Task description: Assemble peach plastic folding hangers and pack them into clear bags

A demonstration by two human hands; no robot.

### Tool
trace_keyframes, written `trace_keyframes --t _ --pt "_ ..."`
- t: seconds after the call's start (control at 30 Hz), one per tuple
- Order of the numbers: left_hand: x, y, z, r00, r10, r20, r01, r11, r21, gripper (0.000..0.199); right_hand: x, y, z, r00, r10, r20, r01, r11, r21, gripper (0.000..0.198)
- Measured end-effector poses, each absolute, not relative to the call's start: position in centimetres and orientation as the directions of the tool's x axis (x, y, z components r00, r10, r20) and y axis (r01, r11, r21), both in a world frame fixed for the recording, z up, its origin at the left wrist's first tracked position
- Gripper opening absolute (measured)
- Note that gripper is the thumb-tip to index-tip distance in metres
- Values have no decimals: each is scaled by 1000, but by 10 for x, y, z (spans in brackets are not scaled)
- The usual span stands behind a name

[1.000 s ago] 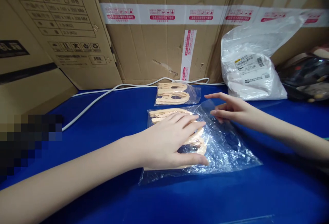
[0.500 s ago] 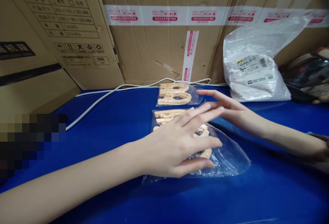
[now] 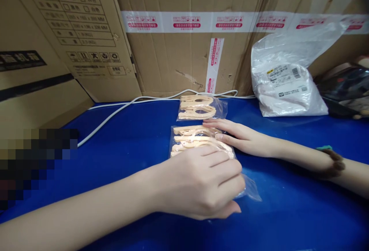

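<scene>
A clear plastic bag (image 3: pixel 184 133) with beige curved pieces in it, which look like folding hangers, lies flat on the blue surface. My left hand (image 3: pixel 201 183) covers its near half, fingers curled and closed on the bag's loose film; what lies under the palm is hidden. My right hand (image 3: pixel 245 137) rests at the bag's far right corner, its fingers stretched out over the film and the beige pieces. Just beyond lies a second clear bag (image 3: pixel 198 107) with similar beige pieces, apart from both hands.
Cardboard boxes (image 3: pixel 173 59) stand along the back and left. A white cable (image 3: pixel 108 116) runs in front of them. A white plastic parcel bag (image 3: pixel 288 85) sits at the back right, with dark objects (image 3: pixel 346 85) beside it. The blue tabletop (image 3: pixel 288 220) stretches along the front.
My left hand has curled its fingers and drawn the bag's loose right end in. My right hand has come down from the far bag's edge onto the near bag.
</scene>
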State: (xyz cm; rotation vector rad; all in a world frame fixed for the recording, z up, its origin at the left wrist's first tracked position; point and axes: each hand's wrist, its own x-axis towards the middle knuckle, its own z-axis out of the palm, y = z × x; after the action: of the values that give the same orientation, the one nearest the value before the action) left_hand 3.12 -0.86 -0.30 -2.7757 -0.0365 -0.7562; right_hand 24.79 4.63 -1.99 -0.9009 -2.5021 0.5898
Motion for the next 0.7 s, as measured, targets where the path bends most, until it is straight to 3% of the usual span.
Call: trace_keyframes --t 0.1,0.2,0.37,0.57,0.7 --pt "31 -19 -4 880 -53 473 124 -934 -336 19 245 49 -18 -733 647 208 523 733 -436 49" --pt "28 -30 -8 881 -32 473 192 -888 -418 32 239 49 -13 -736 642 217 549 752 -364 46" --pt "25 -41 -13 902 11 432 214 -880 -424 24 223 52 -4 -668 712 216 625 694 -356 43" --pt "23 -43 -12 910 -105 402 136 -839 -527 20 193 57 2 -524 848 84 816 528 -235 45" --pt "21 -43 -8 915 -167 368 104 -782 -614 23 187 51 9 -496 858 133 830 514 -219 47"
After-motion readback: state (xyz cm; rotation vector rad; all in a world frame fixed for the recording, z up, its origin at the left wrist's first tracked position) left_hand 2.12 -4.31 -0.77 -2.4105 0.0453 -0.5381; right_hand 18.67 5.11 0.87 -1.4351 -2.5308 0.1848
